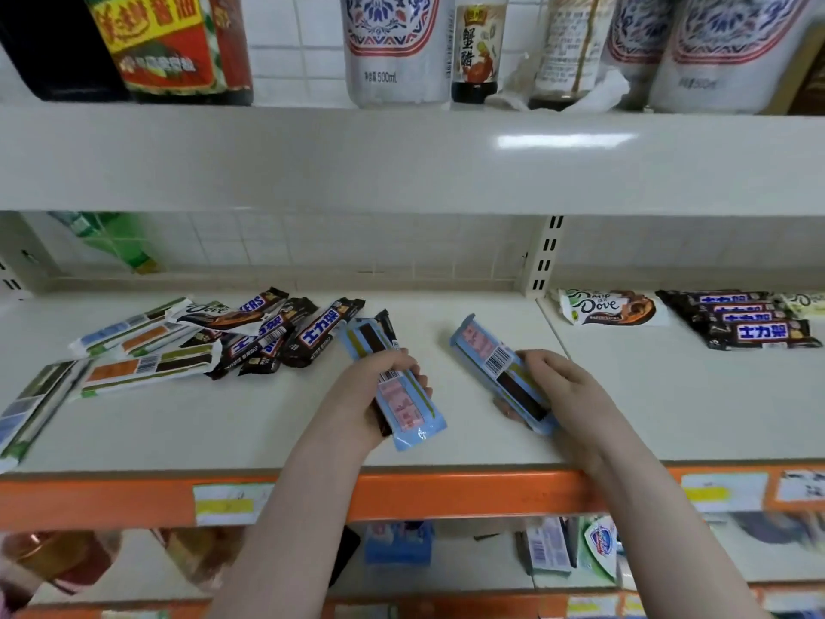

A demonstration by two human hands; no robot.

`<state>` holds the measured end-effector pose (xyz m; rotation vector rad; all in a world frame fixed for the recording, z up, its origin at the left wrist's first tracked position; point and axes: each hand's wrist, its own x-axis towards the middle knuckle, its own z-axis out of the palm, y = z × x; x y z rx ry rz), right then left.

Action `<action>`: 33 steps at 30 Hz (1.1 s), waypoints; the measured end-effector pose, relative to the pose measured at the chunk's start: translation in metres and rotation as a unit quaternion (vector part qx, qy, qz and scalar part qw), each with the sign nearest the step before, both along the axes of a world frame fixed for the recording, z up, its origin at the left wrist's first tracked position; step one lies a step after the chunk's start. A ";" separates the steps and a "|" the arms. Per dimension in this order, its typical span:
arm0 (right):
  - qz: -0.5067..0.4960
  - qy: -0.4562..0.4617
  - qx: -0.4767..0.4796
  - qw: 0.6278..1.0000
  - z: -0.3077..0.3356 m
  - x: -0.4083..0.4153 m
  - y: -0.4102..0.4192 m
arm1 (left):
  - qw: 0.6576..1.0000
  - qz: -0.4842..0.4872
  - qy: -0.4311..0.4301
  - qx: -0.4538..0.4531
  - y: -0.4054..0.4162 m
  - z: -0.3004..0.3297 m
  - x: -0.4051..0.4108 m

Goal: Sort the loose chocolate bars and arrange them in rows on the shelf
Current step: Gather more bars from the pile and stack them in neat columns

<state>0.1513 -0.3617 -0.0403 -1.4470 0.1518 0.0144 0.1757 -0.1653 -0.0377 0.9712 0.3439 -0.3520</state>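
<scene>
On the cream shelf (468, 440), my left hand (370, 390) grips a light blue chocolate bar (410, 413) together with a dark wrapped bar underneath it. My right hand (558, 386) holds a second light blue bar (491, 355), its far end resting on the shelf. A loose heap of dark Snickers bars (312, 337), a Dove bar (210, 312) and several white striped bars (147, 373) lies at the left. At the right, past the upright, a Dove bar (611, 308) and a row of Snickers bars (754, 326) lie side by side.
The upper shelf (402, 158) overhangs close above, carrying sauce bottles (169, 42) and white 500 ml bottles (397, 46). A slotted upright (547, 256) divides the shelf. An orange price rail (446, 493) runs along the front edge. Boxes sit on the shelf below.
</scene>
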 end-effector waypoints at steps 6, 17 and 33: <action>0.014 -0.032 -0.043 0.998 0.007 -0.004 -0.052 | 0.999 0.028 0.010 0.012 -0.040 -0.001 -0.012; 0.123 -0.237 -0.220 0.938 0.029 0.009 -0.249 | 0.995 0.029 -0.032 0.090 -0.235 0.018 -0.014; 0.065 -0.406 -0.610 0.677 0.021 -0.022 -0.420 | 0.983 -0.041 -0.056 0.169 -0.400 0.027 -0.035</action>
